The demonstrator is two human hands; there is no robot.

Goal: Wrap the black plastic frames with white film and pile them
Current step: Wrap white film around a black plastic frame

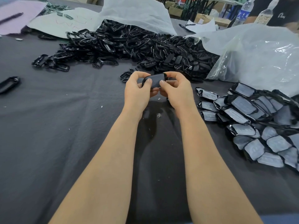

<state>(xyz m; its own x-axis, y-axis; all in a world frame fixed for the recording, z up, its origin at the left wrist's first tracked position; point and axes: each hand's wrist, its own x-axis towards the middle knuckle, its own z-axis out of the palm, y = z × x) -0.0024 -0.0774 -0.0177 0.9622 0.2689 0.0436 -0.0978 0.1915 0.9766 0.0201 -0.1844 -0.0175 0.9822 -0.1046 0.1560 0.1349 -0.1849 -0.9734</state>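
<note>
- Dark grey cloth-covered table (48, 126): carries everything.
- Loose heap of bare black plastic frames (129, 46): far side, centre.
- Pile of film-wrapped black frames (258, 126): right side, near.
- Left hand (137, 92), right hand (176, 91): mid-table, fingers curled, thumbs on top, both pinching one black plastic frame with pale film face (156, 82).
- Held frame: long axis left-right, one end in each hand.
- Wrapped pile lies right of the hands; right hand nearer, probably the one to place it.

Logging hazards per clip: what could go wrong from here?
The frame, pinched above the table, might slip and drop. The wrapped pile lies loose and sloping, so another piece could slide off. The unwrapped heap spreads near that pile, so finished and unfinished pieces might mix.
</note>
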